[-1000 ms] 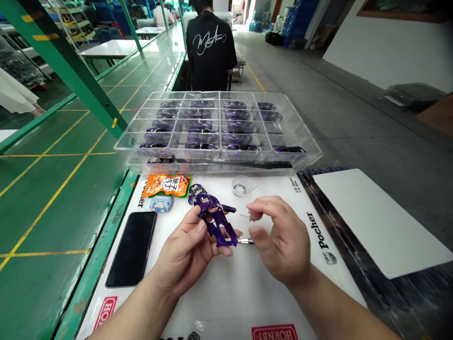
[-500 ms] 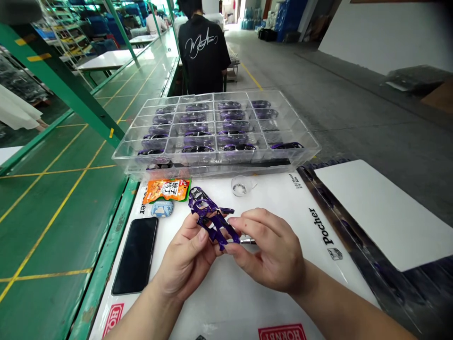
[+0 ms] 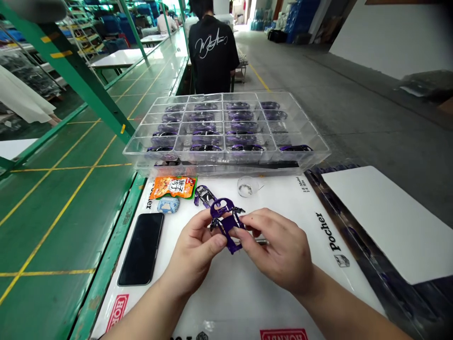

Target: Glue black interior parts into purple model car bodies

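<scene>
A purple model car body shell (image 3: 230, 226) with open window gaps is held up between my two hands over the white table. My left hand (image 3: 198, 248) grips its left side between thumb and fingers. On the other side, the thumb and fingertips of my right hand (image 3: 278, 245) pinch the shell's edge. Behind it, a second purple and black car part (image 3: 205, 196) lies on the table. A thin silver tool (image 3: 262, 241) shows partly beneath my right hand.
A clear compartment tray (image 3: 226, 158) with several purple car bodies stands at the back. To the left lie a phone (image 3: 140, 249), an orange snack packet (image 3: 174, 187) and a small blue case (image 3: 168, 205). A small clear cup (image 3: 245, 187) sits near the tray; a white board (image 3: 385, 217) lies right.
The shell has turned in my hands, so its inside and openings face differently. It now stands apart from the part lying behind it. The view has shifted slightly left.
</scene>
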`<act>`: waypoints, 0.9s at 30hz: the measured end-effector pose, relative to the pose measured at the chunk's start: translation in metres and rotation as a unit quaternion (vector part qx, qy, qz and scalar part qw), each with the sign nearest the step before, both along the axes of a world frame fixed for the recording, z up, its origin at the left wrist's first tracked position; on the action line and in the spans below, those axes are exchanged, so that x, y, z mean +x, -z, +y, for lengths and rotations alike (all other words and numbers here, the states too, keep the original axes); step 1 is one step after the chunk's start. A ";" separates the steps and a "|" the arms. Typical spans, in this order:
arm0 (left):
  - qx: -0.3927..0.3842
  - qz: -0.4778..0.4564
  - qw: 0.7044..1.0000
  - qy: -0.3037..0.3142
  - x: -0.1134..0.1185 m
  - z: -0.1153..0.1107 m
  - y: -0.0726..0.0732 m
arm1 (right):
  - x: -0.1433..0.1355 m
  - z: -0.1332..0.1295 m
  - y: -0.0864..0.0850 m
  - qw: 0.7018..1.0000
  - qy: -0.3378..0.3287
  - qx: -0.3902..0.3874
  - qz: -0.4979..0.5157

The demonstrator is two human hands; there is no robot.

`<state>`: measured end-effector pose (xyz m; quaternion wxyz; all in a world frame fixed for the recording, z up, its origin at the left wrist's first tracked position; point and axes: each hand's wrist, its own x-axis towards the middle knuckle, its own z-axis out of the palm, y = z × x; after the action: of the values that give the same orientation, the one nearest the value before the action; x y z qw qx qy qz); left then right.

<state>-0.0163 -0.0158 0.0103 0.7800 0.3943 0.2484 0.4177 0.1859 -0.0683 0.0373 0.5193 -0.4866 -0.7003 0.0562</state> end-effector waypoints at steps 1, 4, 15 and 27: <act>0.011 0.005 1.000 0.003 -0.001 0.000 0.002 | 0.000 0.000 0.000 1.000 0.003 -0.014 0.006; 0.049 0.032 0.998 0.019 -0.002 -0.003 0.004 | -0.001 -0.001 0.000 0.998 0.018 -0.058 0.031; -0.068 0.058 0.990 0.111 0.008 -0.005 -0.006 | 0.000 0.000 0.008 0.928 0.038 -0.262 0.262; -0.130 0.037 0.986 0.095 0.010 -0.003 -0.008 | 0.004 0.001 0.016 0.940 0.046 -0.267 0.209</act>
<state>-0.0066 -0.0189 0.0181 0.8510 0.3269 0.2903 0.2910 0.1895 -0.0669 0.0213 0.5067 -0.6166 -0.5123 0.3174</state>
